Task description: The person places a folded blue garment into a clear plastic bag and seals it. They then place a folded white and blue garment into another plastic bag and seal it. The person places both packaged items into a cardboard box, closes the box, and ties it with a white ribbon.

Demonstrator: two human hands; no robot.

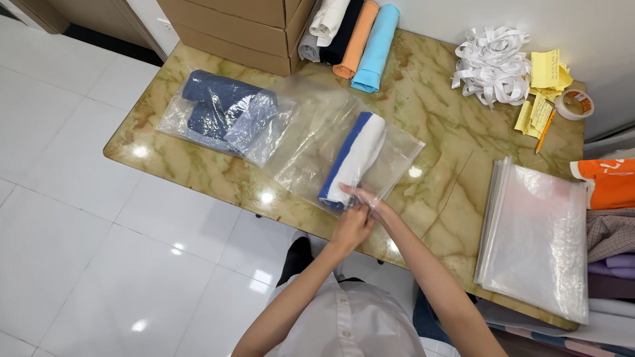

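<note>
Rolled cloth (pixel 354 158), white with a blue side, lies inside a clear plastic bag (pixel 390 155) near the middle of the table (pixel 436 139), and I see both hands meeting at the bag's near edge, at about 6 o'clock from the roll. My left hand (pixel 350 226) is closed with its fingers pressed together on the bag's edge; my right hand (pixel 370 200) pinches the same thin film, its fingertips partly veiled by the plastic, so I cannot tell exactly how they lie. The bag is glossy and crinkled, and the roll sits tilted in it, long and soft-looking.

At 9 o'clock from it is a second clear bag (pixel 198 112), wrinkled and holding dark blue folded cloth (pixel 215 106). At 12 o'clock, four cloth rolls (pixel 350 36) in white, black, orange and light blue lean against cardboard boxes (pixel 231 26). At 2 o'clock I see a loose heap of white strips (pixel 493 63), yellow paper notes (pixel 546 82), a tape roll (pixel 574 104) and a pencil (pixel 546 130). At 3 o'clock a flat stack of empty clear bags (pixel 536 241) rests on the table, with folded clothes (pixel 612 218) piled just beside it. The tabletop is polished stone, tan with green veins.
</note>
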